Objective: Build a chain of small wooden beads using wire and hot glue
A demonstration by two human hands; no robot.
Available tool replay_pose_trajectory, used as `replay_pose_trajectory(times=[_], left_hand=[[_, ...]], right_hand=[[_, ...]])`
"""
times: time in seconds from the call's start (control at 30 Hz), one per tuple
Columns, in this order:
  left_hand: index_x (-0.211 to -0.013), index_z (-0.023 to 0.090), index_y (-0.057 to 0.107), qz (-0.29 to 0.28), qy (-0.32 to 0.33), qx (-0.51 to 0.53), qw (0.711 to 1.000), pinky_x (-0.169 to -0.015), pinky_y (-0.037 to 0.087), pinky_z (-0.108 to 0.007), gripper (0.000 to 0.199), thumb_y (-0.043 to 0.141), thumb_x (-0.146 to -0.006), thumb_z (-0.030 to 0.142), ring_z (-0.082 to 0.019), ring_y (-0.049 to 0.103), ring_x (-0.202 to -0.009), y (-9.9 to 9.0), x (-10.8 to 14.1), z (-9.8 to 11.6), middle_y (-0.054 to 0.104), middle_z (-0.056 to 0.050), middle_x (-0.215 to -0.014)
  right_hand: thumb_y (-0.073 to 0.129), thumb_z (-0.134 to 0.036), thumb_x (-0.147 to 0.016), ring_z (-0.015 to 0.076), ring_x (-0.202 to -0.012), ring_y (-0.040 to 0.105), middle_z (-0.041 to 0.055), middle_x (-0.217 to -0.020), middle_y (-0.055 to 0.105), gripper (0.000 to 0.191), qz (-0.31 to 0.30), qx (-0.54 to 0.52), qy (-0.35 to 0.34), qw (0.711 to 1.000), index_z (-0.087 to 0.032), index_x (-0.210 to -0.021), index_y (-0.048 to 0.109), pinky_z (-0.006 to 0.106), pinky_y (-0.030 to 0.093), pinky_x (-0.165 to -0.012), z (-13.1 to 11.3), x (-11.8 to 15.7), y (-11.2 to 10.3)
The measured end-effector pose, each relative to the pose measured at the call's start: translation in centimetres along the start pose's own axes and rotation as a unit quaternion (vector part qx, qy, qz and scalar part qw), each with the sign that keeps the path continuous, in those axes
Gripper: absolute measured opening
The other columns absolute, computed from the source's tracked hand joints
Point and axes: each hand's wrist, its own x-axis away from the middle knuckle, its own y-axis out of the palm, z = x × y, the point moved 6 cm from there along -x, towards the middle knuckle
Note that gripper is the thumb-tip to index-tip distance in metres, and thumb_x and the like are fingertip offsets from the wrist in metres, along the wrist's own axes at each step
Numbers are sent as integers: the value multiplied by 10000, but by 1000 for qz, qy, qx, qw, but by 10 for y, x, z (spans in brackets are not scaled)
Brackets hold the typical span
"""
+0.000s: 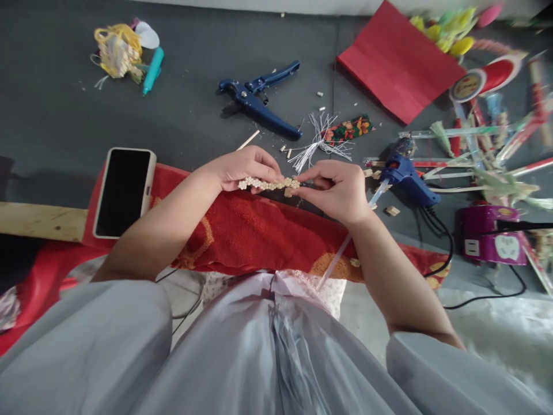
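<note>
Above the front edge of the grey table, my left hand (250,165) pinches a knobbly strip of small cream pieces (265,184). My right hand (339,187) has its thumb and forefinger closed on the strip's right end. Just beyond my hands lie a bundle of white threads (319,141) joined to a flowered fabric tag (349,129), a thin wooden stick (249,139) and a few small cut bits. A blue hot glue gun (408,178) with a clear glue stick lies right of my right hand.
A blue-handled cutter (263,101) lies mid-table. At left are a phone (125,193), a teal pen (152,71) and a yellow thread bundle (118,51). Red paper (400,60), a red ribbon spool (486,78) and a purple power socket (490,233) with cables occupy the right. A red towel (259,227) covers the edge.
</note>
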Motion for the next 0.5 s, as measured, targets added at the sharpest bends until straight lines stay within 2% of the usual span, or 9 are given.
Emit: replay_pose_trajectory(times=[0.5], left_hand=[[-637,96,722,-5,0,-8,1000,-426,327,-160,102,752,-716,40,-40,515,-414,0,1,0,616,15,-526]], right_hand=[[869,-205,-707,81,-532,323,-96,-536,314,119,-1,-4,10,1000,-187,-782,779,270,350,-587,0,1,0]])
